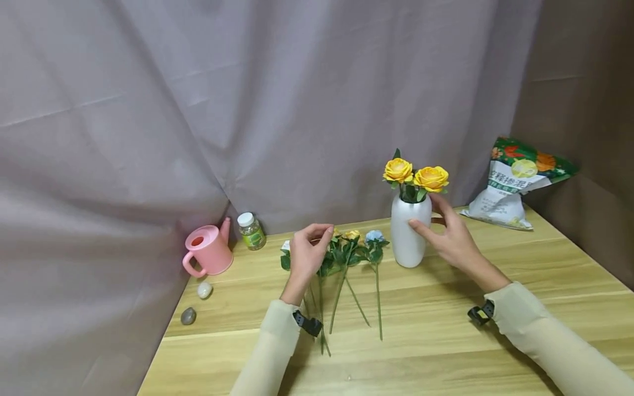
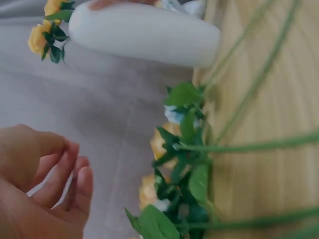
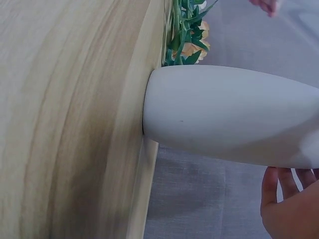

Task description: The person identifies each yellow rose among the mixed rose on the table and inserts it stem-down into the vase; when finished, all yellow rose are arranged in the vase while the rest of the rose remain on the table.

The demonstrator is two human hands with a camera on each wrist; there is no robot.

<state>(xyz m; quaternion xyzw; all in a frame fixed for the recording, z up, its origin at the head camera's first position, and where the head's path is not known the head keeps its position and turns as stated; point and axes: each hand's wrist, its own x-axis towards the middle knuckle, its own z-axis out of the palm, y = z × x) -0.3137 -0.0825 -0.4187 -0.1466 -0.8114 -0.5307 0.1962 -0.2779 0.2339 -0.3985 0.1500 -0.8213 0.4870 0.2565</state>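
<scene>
Flowers (image 1: 340, 257), one seemingly white, partly behind left hand (image 1: 305, 256); jar (image 1: 252, 231) nearby.

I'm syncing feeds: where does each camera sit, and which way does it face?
Head: on the head, facing forward and down at the table; sleeves, left hand and right hand show.
Left wrist: on that wrist, facing loose flowers and white vase; left hand lower left.
Right wrist: on that wrist, facing the vase's side; right hand lower right.
Shared: both wrist views show the vase and parts of both hands.
</scene>
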